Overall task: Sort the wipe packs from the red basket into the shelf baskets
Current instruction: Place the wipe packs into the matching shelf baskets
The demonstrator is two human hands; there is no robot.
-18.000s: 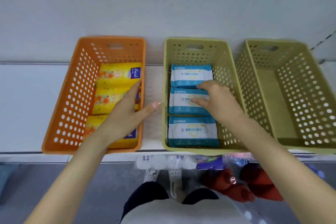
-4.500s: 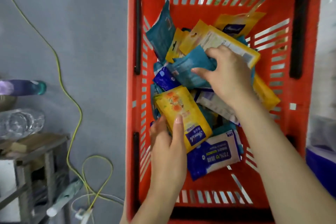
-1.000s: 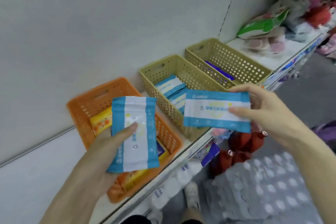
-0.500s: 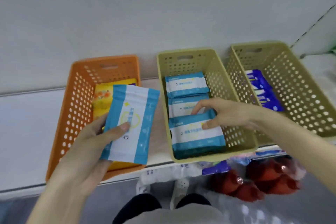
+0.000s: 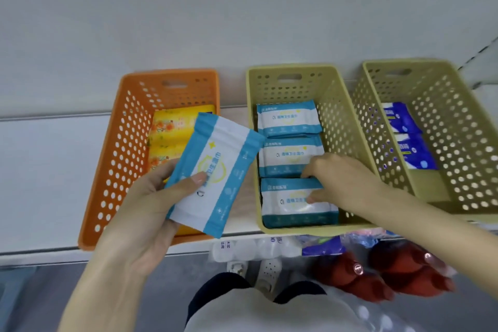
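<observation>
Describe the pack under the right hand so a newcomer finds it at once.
On the white shelf stand three baskets; look in the middle olive basket. Three blue-and-white packs lie in a row there. The front pack, nearest its front rim, is the one the right hand pinches.

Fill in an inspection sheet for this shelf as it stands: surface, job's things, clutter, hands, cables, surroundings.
Surface: white shelf bearing three perforated baskets side by side.
Job's things: yellow packs in the orange basket; three light-blue packs in the middle green basket; dark-blue packs in the right green basket; red basket not in view.
Clutter: red bottles and white packages on the level below.
Hands: left hand holds a spare light-blue pack up by the orange basket; right hand grips the front pack in the middle green basket.
Cables: nothing seen.
Surroundings: plain pale wall behind; grey floor below.
</observation>
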